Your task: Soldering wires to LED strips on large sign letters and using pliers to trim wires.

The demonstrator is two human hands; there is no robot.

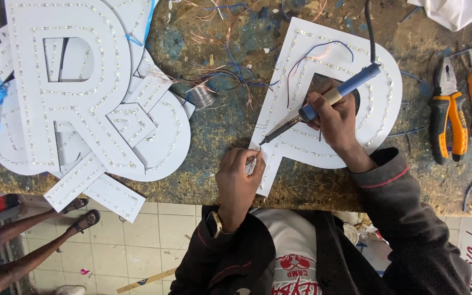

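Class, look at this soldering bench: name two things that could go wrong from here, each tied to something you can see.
1. The left hand pinches a wire right at the soldering iron tip, so the fingertips could get burned.
2. Loose wires lie strewn beside the white letter; the right hand or the iron's cord could snag them.

Worn, paint-stained workbench point(219, 125); pale tiled floor point(137, 246) below; even light; bystander's sandalled feet point(83, 214) at left.

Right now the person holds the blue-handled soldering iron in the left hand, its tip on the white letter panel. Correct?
No. The head view shows the soldering iron in the right hand; its tip is on the white letter panel.
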